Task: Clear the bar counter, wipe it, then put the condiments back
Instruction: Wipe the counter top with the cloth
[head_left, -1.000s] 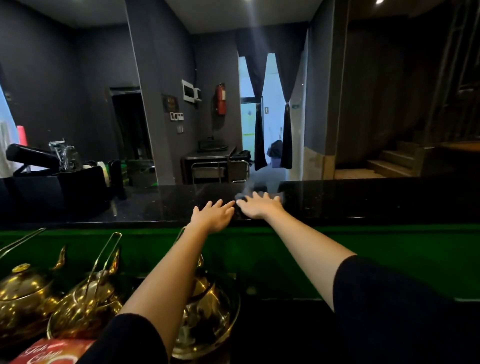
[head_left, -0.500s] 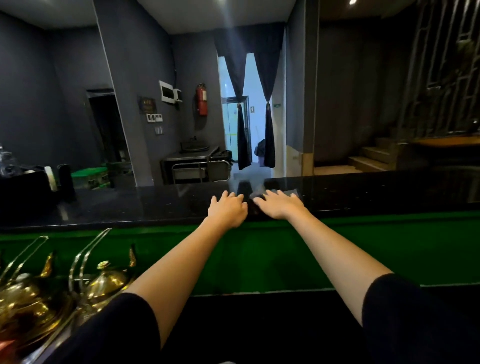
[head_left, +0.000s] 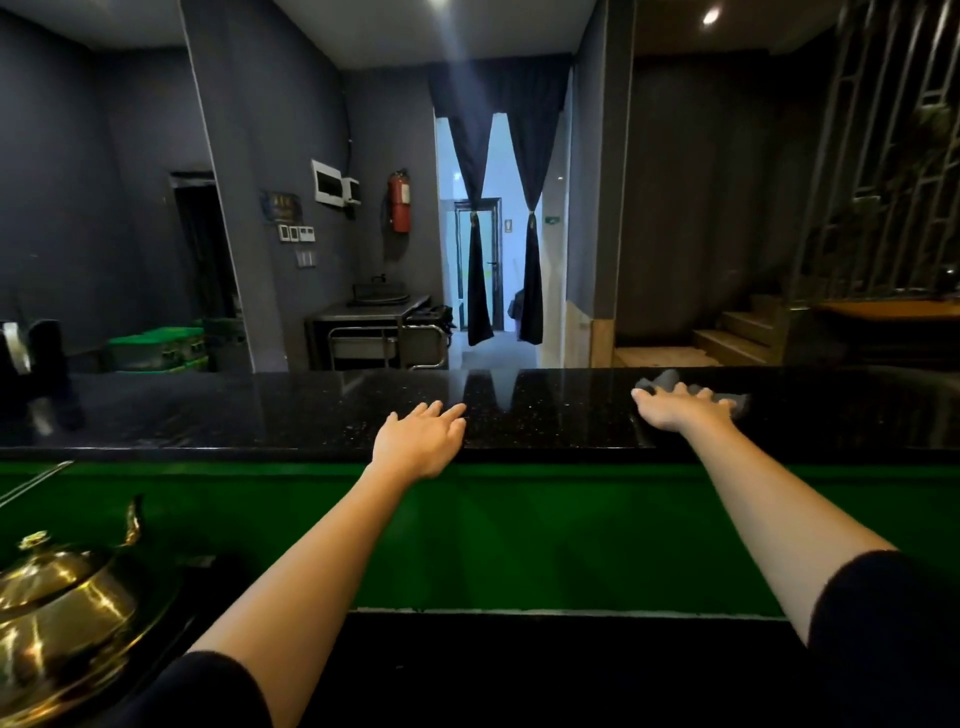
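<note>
The black speckled bar counter runs across the view above a green front panel. My right hand lies flat with spread fingers on a dark grey cloth at the counter's right part, pressing it down. The cloth shows beyond and to the right of the fingers. My left hand rests with straight fingers on the counter's near edge in the middle, holding nothing. At the far left of the counter stand dark containers, partly cut off by the frame edge.
A brass teapot sits on the lower shelf at bottom left, with a metal handle above it. Beyond the counter are a steel trolley, green crates, a curtained doorway and steps at the right.
My right hand has slid the cloth to the right along the counter, away from my left hand. The view has turned right, so the teapots and left-hand containers moved out toward the left edge.
</note>
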